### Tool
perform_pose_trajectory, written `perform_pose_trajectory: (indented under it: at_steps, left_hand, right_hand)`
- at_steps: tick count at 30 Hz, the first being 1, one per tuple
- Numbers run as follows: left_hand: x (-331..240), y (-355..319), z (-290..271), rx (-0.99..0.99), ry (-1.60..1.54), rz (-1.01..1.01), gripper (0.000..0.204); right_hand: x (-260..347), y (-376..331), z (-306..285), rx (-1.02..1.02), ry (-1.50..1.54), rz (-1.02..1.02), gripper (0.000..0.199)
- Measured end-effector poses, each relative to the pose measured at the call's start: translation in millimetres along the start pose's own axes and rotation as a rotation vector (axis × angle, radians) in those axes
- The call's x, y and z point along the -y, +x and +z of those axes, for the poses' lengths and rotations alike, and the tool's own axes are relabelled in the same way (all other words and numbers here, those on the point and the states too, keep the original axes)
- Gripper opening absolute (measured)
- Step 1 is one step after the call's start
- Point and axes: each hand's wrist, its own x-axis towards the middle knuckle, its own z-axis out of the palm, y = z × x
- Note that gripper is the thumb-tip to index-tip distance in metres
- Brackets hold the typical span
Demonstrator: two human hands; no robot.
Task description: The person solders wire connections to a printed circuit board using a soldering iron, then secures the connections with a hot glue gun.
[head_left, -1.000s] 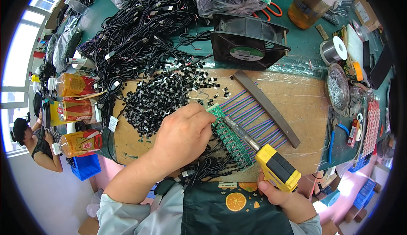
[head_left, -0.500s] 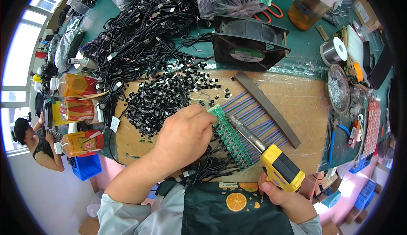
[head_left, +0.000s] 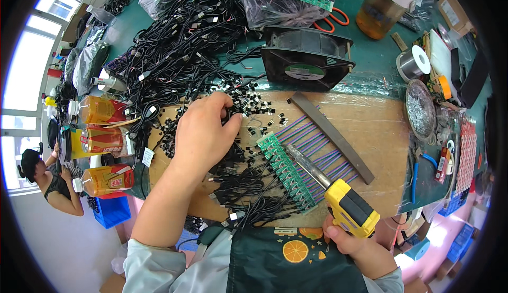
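My left hand point(head_left: 203, 129) is over the pile of small black three-legged components point(head_left: 169, 134), thumb and forefinger apart; its other fingers are partly hidden. My right hand point(head_left: 346, 237) is closed round a yellow and black soldering gun point(head_left: 352, 208). The gun's long metal tip points up and left, lying over the green circuit board strip point(head_left: 283, 168). Purple and blue wires point(head_left: 312, 145) run from the strip's right side to a dark flat bar point(head_left: 333, 137). Black cables point(head_left: 254, 208) lie along its left side.
A tangle of black cables point(head_left: 180, 44) covers the back left. Behind the board stands a black fan point(head_left: 307, 60). Solder wire spool point(head_left: 414, 64), metal dish point(head_left: 421, 110) and lidded jar point(head_left: 383, 10) stand at right. Drink bottles point(head_left: 103, 110) line the left edge; another person point(head_left: 53, 182) is beyond.
My left hand has moved from the upper end of the board strip left and away, onto the component pile, its fingers spreading. My right hand and the soldering gun have barely moved.
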Motion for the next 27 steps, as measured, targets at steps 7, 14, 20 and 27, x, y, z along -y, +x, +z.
perform_pose_trajectory:
  at_steps: [7,14,20,27]
  left_hand:
    - [-12.3,-0.5,-14.1,0.097,-0.151,-0.187,0.028]
    - [7.6,-13.5,-40.2,-0.194,-0.563,0.052,0.026]
    - [-0.4,-16.3,-46.5,-0.234,-0.504,0.139,0.015]
    - [-31.5,-37.4,-45.4,0.069,-0.343,0.299,0.012]
  right_hand:
    - [-2.4,-0.3,-0.5,-0.018,0.036,0.021,0.057]
    - [9.8,2.2,6.8,-0.129,0.096,0.080,0.021]
    - [7.7,1.0,7.2,-0.117,0.156,0.108,0.020]
    - [12.7,-3.0,5.9,-0.171,0.089,0.066,0.019]
